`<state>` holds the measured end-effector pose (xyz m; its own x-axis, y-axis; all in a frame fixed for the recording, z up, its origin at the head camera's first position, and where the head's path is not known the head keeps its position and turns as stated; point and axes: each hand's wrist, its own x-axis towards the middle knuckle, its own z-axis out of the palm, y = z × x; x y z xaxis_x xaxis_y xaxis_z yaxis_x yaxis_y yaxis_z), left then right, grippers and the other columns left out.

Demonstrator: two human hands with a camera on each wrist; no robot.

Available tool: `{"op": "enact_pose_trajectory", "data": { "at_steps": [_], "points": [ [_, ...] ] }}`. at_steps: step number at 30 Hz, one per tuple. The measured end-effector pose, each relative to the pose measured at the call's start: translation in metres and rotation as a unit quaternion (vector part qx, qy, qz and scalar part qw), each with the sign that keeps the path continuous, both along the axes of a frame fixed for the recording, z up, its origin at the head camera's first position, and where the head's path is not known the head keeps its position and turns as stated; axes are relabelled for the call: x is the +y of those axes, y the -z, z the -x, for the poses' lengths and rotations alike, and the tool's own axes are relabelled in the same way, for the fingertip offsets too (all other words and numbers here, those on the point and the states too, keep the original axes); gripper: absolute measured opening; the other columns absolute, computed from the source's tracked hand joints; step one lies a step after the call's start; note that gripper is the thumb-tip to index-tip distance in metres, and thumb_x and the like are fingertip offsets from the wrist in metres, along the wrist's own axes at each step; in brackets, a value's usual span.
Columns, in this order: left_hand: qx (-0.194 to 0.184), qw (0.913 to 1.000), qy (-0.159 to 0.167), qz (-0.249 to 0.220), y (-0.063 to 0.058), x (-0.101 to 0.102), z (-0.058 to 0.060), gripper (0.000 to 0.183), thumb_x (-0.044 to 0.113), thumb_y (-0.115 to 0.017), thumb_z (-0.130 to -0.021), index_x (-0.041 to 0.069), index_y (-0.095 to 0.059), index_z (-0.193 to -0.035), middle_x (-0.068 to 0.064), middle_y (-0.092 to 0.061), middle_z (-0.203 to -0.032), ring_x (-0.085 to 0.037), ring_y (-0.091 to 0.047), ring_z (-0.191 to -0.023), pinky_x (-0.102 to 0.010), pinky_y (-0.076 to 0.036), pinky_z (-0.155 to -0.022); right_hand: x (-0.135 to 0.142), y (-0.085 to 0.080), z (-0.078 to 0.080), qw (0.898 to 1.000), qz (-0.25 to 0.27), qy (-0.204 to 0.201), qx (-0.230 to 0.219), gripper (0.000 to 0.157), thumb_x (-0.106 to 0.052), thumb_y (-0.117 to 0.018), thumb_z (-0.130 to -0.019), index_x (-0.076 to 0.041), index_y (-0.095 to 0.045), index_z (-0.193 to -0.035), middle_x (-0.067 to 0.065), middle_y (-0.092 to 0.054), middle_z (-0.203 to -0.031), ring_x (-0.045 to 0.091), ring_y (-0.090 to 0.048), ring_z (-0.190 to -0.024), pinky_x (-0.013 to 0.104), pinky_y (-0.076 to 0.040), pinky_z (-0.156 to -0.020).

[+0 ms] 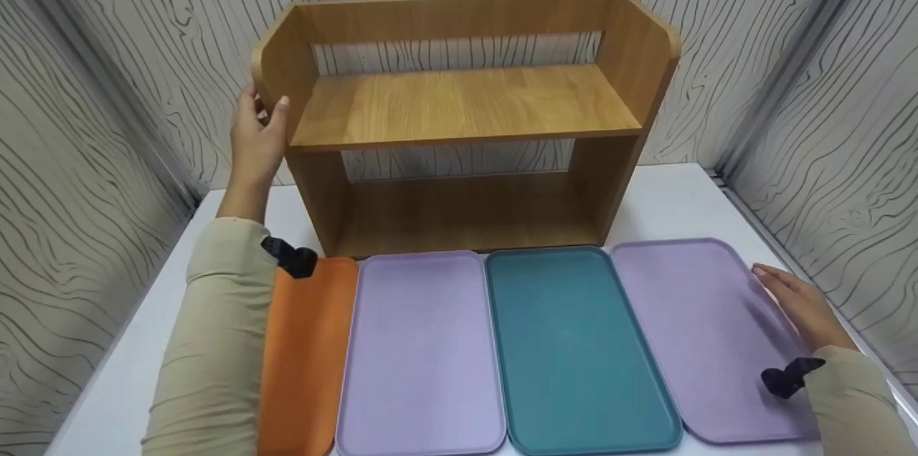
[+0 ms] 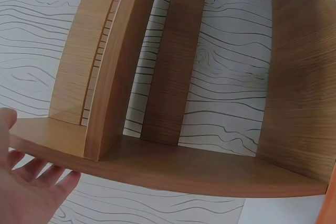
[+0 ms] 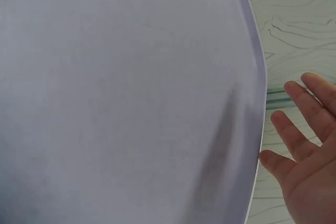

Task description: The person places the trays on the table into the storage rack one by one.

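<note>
My left hand is at the left side panel of a two-tier wooden shelf, which stands upright at the back. In the left wrist view, the thumb of that hand lies on the inner side of the panel's front edge and the fingers lie along the outer side, holding it. My right hand is beside the right edge of a lilac tray. The fingers of that hand are spread and fairly straight, fingertips right at the tray rim in the right wrist view.
A row of trays lies on the white table before the shelf: orange, another lilac one and teal. Wood-grain patterned walls enclose the table on the back and sides.
</note>
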<state>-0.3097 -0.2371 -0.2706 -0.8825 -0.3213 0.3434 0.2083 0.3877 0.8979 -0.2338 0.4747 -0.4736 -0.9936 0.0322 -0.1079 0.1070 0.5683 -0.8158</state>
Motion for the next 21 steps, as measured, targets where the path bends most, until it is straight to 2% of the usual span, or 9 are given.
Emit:
{"op": "enact_pose_trajectory", "data": {
  "at_steps": [3,5,6,10,14,16,18,21],
  "points": [
    [0.0,1.0,-0.008,-0.002,-0.001,0.002,0.003,0.054,0.033,-0.044,-0.099,0.014,-0.028,-0.147,-0.013,-0.035,-0.147,-0.025,-0.038,-0.132,-0.036,-0.034,-0.106,0.009,0.003,-0.006,0.999,0.033,-0.006,0.009,0.056,-0.043,-0.039,-0.1,-0.013,-0.032,-0.147,-0.03,-0.038,-0.131,-0.013,-0.037,-0.116,0.016,-0.039,-0.093],
    [-0.001,0.9999,-0.015,-0.008,-0.001,0.004,0.005,0.052,0.032,-0.044,-0.099,0.012,-0.031,-0.144,-0.014,-0.037,-0.145,-0.024,-0.04,-0.131,-0.035,-0.035,-0.105,0.014,0.006,-0.01,0.998,0.063,-0.011,0.017,0.046,-0.037,-0.042,-0.1,-0.022,-0.038,-0.143,-0.036,-0.041,-0.117,-0.024,-0.038,-0.096,0.007,-0.04,-0.079],
    [-0.001,0.9998,-0.017,-0.011,-0.002,0.004,0.006,0.05,0.032,-0.044,-0.099,0.011,-0.034,-0.143,-0.014,-0.038,-0.144,-0.024,-0.041,-0.13,-0.034,-0.036,-0.104,0.016,0.007,-0.011,0.997,0.076,-0.013,0.02,0.043,-0.035,-0.043,-0.1,-0.023,-0.041,-0.142,-0.037,-0.043,-0.114,-0.025,-0.039,-0.093,0.007,-0.04,-0.077],
    [-0.003,0.9995,-0.023,-0.023,-0.001,0.004,0.009,0.044,0.028,-0.046,-0.098,0.006,-0.042,-0.136,-0.015,-0.043,-0.139,-0.024,-0.044,-0.126,-0.034,-0.038,-0.102,0.022,0.012,-0.015,0.993,0.117,-0.005,0.011,0.036,-0.031,-0.046,-0.099,-0.03,-0.046,-0.135,-0.041,-0.045,-0.107,-0.024,-0.043,-0.094,0.006,-0.04,-0.077],
    [-0.013,0.9993,-0.031,-0.014,0.003,0.002,0.009,0.042,0.026,-0.047,-0.098,0.005,-0.044,-0.135,-0.015,-0.046,-0.137,-0.024,-0.046,-0.125,-0.034,-0.039,-0.102,0.024,0.018,-0.017,0.995,0.097,0.017,-0.023,0.047,-0.039,-0.047,-0.098,-0.03,-0.038,-0.143,-0.035,-0.038,-0.126,-0.024,-0.039,-0.097,0.009,-0.039,-0.087],
    [-0.022,0.9991,-0.037,0.002,0.005,0.0,0.009,0.043,0.026,-0.046,-0.099,0.004,-0.043,-0.136,-0.015,-0.047,-0.137,-0.024,-0.047,-0.124,-0.034,-0.04,-0.101,0.025,0.021,-0.017,0.996,0.07,0.027,-0.041,0.054,-0.045,-0.047,-0.096,-0.028,-0.033,-0.146,-0.028,-0.032,-0.136,-0.018,-0.036,-0.111,0.01,-0.038,-0.09],
    [-0.028,0.9987,-0.04,0.017,0.006,-0.002,0.008,0.043,0.026,-0.044,-0.1,0.004,-0.042,-0.137,-0.015,-0.048,-0.136,-0.024,-0.047,-0.123,-0.035,-0.04,-0.1,0.024,0.023,-0.018,0.997,0.056,0.033,-0.049,0.059,-0.047,-0.048,-0.095,-0.026,-0.031,-0.147,-0.024,-0.028,-0.141,-0.004,-0.031,-0.127,0.008,-0.037,-0.087],
    [-0.033,0.9983,-0.034,0.035,0.007,-0.003,0.008,0.044,0.027,-0.042,-0.1,0.003,-0.042,-0.137,-0.016,-0.049,-0.136,-0.025,-0.048,-0.122,-0.037,-0.041,-0.1,0.025,0.027,-0.019,0.997,0.043,0.041,-0.045,0.06,-0.045,-0.053,-0.093,-0.026,-0.032,-0.146,-0.034,-0.036,-0.13,0.017,-0.015,-0.141,0.006,-0.035,-0.079]
  ]
}}
